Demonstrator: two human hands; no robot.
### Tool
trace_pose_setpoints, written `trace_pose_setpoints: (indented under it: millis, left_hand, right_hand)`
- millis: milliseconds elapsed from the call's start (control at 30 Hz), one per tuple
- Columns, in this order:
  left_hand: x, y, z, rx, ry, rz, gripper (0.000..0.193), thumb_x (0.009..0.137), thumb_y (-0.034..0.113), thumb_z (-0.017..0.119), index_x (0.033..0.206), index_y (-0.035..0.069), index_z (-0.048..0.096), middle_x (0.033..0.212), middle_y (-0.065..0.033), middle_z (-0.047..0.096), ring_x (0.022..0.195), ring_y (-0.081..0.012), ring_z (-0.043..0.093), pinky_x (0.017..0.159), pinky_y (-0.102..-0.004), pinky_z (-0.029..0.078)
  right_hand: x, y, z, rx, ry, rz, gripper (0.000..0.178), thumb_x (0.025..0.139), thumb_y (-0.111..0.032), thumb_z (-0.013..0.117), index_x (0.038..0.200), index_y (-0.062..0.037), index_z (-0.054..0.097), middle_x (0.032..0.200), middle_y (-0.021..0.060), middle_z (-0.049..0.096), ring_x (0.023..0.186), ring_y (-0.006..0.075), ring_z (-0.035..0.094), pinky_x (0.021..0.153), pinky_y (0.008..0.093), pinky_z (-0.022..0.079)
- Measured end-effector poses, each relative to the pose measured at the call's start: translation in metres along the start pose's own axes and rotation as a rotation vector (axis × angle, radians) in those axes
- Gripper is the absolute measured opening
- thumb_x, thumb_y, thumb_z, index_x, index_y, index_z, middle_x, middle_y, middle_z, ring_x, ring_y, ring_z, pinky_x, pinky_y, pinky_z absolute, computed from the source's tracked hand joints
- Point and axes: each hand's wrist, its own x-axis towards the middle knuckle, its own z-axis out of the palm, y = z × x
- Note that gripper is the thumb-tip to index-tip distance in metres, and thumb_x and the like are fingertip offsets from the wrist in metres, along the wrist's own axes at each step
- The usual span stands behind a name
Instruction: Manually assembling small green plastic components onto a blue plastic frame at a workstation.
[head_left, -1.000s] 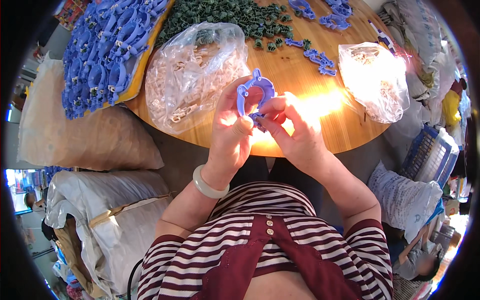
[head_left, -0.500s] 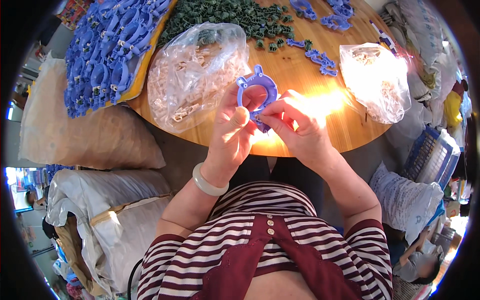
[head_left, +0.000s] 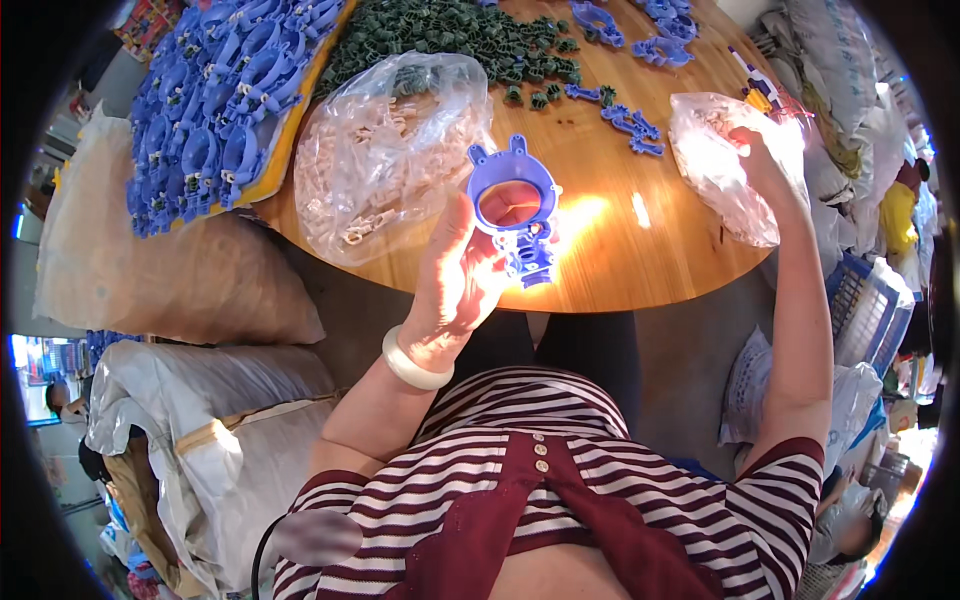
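A blue plastic ring-shaped part (head_left: 540, 180) with two ear-like tabs is held up over the table's near edge. My left hand (head_left: 455, 275), with a pale bangle on its wrist, grips it from the left and below; its lower end points toward me. Out to the right, my right hand (head_left: 775, 165) is at the mouth of a clear plastic bag (head_left: 695, 150) of small pale pieces. Glare and the bag blur its fingertips, so I cannot make out anything between them.
On the wooden table (head_left: 640, 265) lie another clear bag of pale pieces (head_left: 375, 170), a heap of green parts (head_left: 450, 40), and loose blue parts (head_left: 632, 125). A yellow-edged board piled with blue parts (head_left: 215, 110) stands left. Large sacks (head_left: 170, 260) flank me.
My right hand has left the blue part and moved right to the clear bag. My left hand still holds the part, now turned with its ring facing up more fully.
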Motion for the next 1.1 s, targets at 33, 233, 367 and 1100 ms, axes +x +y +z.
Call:
trace_pose_setpoints:
  millis: [33,233,367,1100]
  left_hand:
    - [-0.001,0.0,-0.003,-0.004,0.006,0.01,0.06,0.091,0.053,0.039,0.116,-0.001,0.05,0.119,-0.0139,0.054,0.101,-0.0251,0.056,0.09,-0.0406,0.043]
    - [-0.001,0.0,0.004,-0.022,0.034,0.002,0.059,0.092,0.051,0.038,0.115,-0.002,0.051,0.116,-0.0146,0.055,0.104,-0.0264,0.055,0.092,-0.0402,0.042]
    - [-0.001,0.001,-0.002,0.022,-0.01,0.033,0.06,0.091,0.052,0.038,0.116,-0.002,0.05,0.118,-0.0146,0.054,0.105,-0.0272,0.054,0.091,-0.0399,0.042]
    - [-0.003,0.002,-0.003,-0.026,-0.012,0.008,0.059,0.092,0.051,0.037,0.114,-0.002,0.051,0.118,-0.0146,0.054,0.102,-0.0271,0.056,0.089,-0.0382,0.044]
  right_hand:
    - [0.006,0.004,0.01,0.151,0.013,-0.194,0.041,0.083,-0.038,0.054,0.108,-0.0058,0.056,0.102,0.0139,0.059,0.094,0.0249,0.056,0.084,0.0328,0.042]
    - [0.002,-0.009,0.014,0.598,0.106,0.035,0.023,0.082,-0.01,0.052,0.103,-0.0009,0.056,0.097,0.0112,0.058,0.097,0.022,0.052,0.088,0.03,0.037]
    - [-0.006,-0.044,-0.001,0.343,0.237,-0.231,0.015,0.083,-0.008,0.053,0.096,-0.0016,0.058,0.097,0.0129,0.058,0.097,0.0246,0.052,0.084,0.0324,0.04]
    - [-0.016,-0.057,0.005,0.417,-0.014,-0.158,0.029,0.083,-0.01,0.054,0.112,-0.0079,0.056,0.088,0.004,0.056,0.074,0.0131,0.053,0.064,0.026,0.044]
